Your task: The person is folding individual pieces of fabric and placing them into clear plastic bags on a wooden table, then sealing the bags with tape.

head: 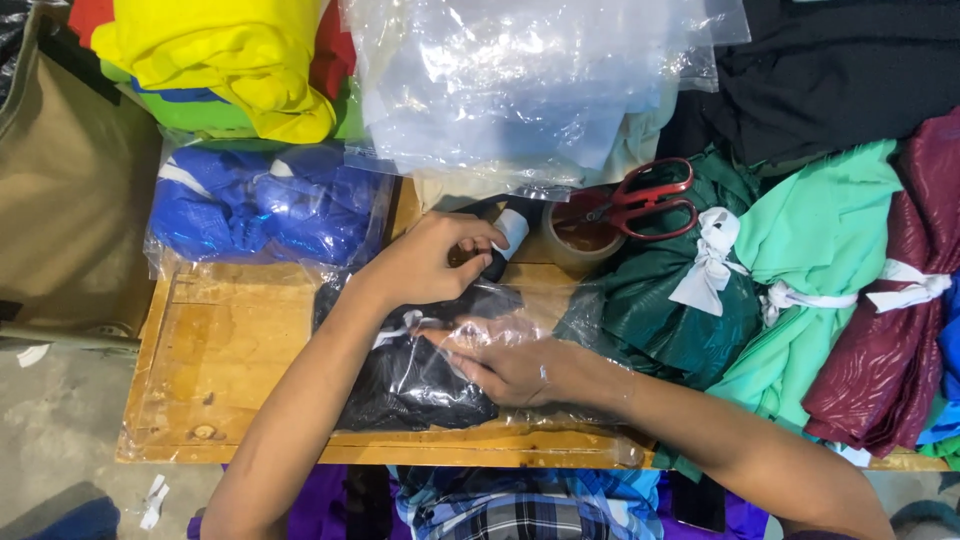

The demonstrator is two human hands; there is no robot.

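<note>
Pressing flat on a clear plastic bag (pixel 440 370) that lies on the wooden table (pixel 215 345), the right hand (pixel 510 365) rests with its fingers extended and close together, fingertips pointing toward the person's left across the bag's upper surface. The bag contains a folded black garment (pixel 405 385), which occupies the left-centre portion of the bag; the bag's transparent margin extends past the garment toward the right hand's wrist. The left hand (pixel 425 262) is positioned at the far edge of the bag, fingers curled inward and closed around a small dark object (pixel 490 262) with a white roll end (pixel 512 232); what that object is cannot be determined. Just beyond the left hand sits a roll of brown tape (pixel 578 238), with red-handled scissors (pixel 645 200) lying across its top. A stack of empty clear plastic bags (pixel 520 85) lies at the far side of the table. To the far left of the table, a bagged blue garment (pixel 260 210) sits in front of folded yellow and green cloth (pixel 230 60). To the right, dark green (pixel 655 300), mint green (pixel 810 260) and maroon (pixel 900 300) fabric bundles lie side by side, each tied with a white strip.
</note>
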